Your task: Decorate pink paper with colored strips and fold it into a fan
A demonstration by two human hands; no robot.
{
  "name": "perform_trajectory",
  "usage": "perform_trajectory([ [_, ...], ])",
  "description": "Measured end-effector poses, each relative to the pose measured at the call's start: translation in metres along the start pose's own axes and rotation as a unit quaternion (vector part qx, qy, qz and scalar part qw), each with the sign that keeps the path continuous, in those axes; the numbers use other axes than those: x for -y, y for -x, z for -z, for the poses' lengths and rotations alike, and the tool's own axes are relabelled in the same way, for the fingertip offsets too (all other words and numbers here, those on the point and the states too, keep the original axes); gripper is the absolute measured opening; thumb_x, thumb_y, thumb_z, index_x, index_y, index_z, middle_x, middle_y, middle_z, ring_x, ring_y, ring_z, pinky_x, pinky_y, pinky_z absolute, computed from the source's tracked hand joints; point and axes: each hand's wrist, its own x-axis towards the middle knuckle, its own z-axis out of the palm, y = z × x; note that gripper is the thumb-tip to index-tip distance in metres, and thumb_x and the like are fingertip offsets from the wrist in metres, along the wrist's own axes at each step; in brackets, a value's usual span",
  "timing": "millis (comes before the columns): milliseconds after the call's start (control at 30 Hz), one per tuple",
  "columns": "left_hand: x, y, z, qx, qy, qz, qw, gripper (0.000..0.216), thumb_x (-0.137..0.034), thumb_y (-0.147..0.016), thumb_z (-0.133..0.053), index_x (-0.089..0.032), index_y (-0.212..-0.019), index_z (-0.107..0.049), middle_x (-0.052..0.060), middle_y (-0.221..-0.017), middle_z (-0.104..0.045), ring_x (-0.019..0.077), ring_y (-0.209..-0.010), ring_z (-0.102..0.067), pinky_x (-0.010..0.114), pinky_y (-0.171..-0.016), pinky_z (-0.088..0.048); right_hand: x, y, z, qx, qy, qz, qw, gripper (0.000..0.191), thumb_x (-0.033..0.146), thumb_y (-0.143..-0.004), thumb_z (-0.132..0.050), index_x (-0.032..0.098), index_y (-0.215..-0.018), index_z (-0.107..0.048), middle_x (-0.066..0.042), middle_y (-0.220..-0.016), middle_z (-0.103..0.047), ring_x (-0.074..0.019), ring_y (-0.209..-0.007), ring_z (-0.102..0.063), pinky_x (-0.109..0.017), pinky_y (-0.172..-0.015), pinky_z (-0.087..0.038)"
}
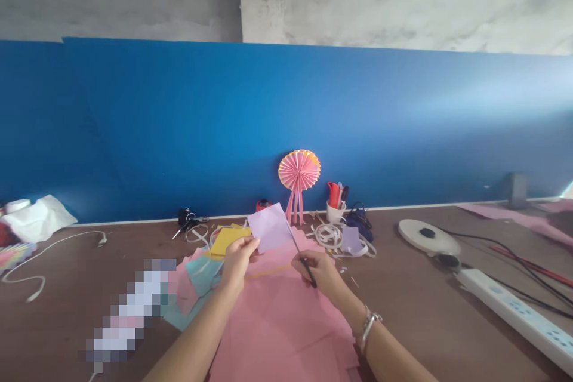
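My left hand point(239, 259) pinches the lower left corner of a lilac sheet of paper point(271, 228), held up above the desk. In my right hand point(319, 268) is a pair of scissors point(306, 265) with dark handles, its blade pointing up along the sheet's right edge. How far the blades are apart cannot be made out. Beneath both hands lie large pink paper sheets point(286, 328). Yellow paper point(229, 241) and light blue paper point(203, 274) lie just left of my left hand.
A pink pleated paper rosette point(299, 171) stands against the blue partition point(179, 131). Right of it are a white cup point(335, 212) with pens and a lilac paper piece point(351, 241). A power strip point(514, 310) and cables lie at right, a white cable point(54, 245) and keys point(188, 221) at left.
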Motion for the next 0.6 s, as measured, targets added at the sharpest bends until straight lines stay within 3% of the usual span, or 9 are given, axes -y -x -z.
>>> perform_trajectory([
  [600, 0.0031, -0.0036, 0.0018, 0.006, -0.001, 0.013, 1.000, 0.028, -0.038, -0.058, -0.069, -0.013, -0.069, -0.064, 0.005, -0.066, -0.067, 0.0155, -0.060, -0.063, 0.022, -0.053, -0.045, 0.0001, -0.0013, 0.0005, 0.007, -0.002, 0.008, 1.000, 0.027, 0.041, -0.065, -0.065, 0.014, -0.064, -0.062, 0.005, -0.039, -0.044, -0.0062, -0.035, -0.038, -0.018, -0.036, -0.028],
])
